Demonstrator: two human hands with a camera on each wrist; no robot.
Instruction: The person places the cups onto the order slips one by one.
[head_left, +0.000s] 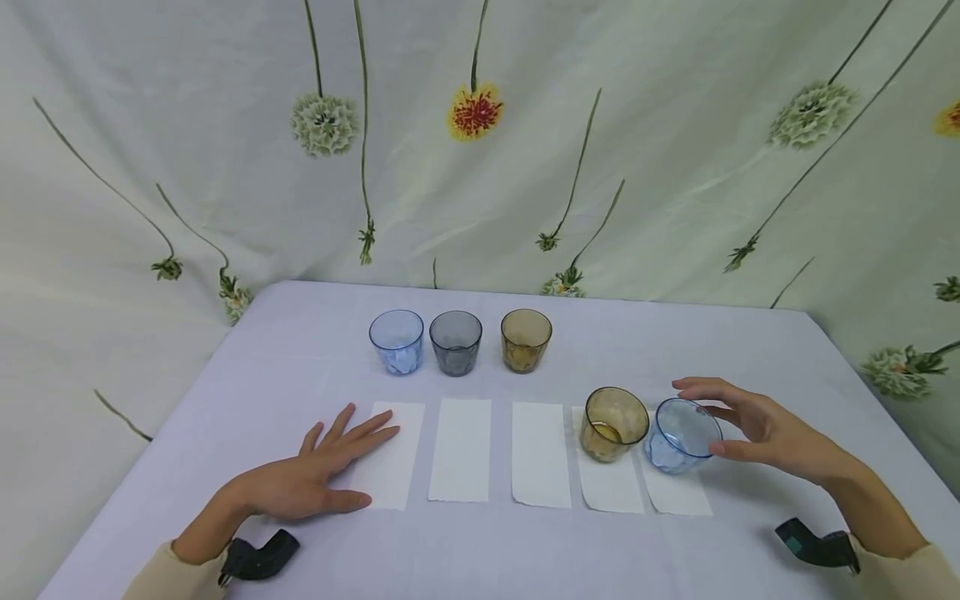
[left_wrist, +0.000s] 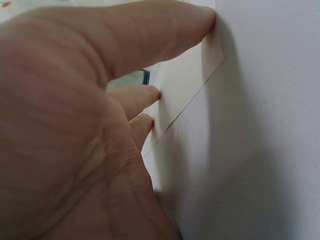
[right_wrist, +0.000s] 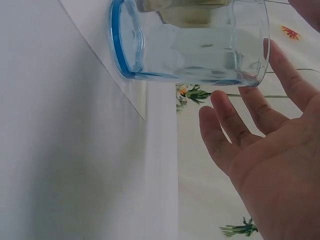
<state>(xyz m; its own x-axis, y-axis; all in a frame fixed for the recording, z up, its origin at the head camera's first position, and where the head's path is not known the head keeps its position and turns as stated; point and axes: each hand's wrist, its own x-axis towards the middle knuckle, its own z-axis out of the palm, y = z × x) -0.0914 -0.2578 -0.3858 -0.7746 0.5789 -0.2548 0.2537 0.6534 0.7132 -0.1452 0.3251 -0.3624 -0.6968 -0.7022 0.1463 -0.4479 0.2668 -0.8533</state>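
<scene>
In the head view I see five paper strips (head_left: 461,450) laid in a row on the tabletop (head_left: 525,562). The right hand (head_left: 757,429) has its thumb and fingers curved round the near blue glass (head_left: 678,446), over the far part of the rightmost strip (head_left: 682,497). The near amber glass (head_left: 613,446) sits just left of it, over the next strip along. The left hand (head_left: 311,475) lies spread out, holding nothing, fingertips on the leftmost strip (head_left: 393,471). On the far side stand the far blue glass (head_left: 397,354), the grey glass (head_left: 456,350) and the far amber glass (head_left: 525,346).

In the left wrist view the thumb reaches a near corner of that paper; light contact seems wise, since a sideways push could drag it.

In the right wrist view the fingers lie near the blue glass's rim, its base close to the paper; I cannot tell whether it bears weight there. To do this well, I'd keep the glass level, mind the amber neighbour, let the base settle flat, then spread the fingers evenly so the rim isn't tugged.
</scene>
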